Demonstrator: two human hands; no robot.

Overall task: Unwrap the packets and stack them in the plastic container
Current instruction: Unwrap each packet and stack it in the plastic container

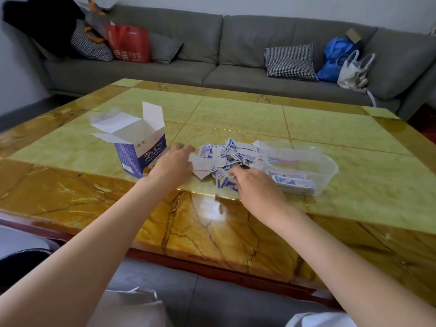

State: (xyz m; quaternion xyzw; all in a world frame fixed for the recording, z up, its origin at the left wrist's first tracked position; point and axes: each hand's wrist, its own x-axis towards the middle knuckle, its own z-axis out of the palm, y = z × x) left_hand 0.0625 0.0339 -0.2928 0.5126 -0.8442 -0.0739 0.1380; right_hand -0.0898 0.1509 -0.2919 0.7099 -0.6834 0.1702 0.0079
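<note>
While both hands reach, packets lie beside container.

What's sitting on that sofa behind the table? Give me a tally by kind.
Houndstooth cushions: 2
Plain grey cushion: 1
Red shopping bag: 1
Blue bag: 1
White handbag: 1
Dark garment on the sofa's left end: 1
Total: 7

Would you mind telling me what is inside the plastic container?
The container holds flat blue-and-white packets stacked at its near end. Its far end looks bare; the right hand hides the near-left corner.
</note>
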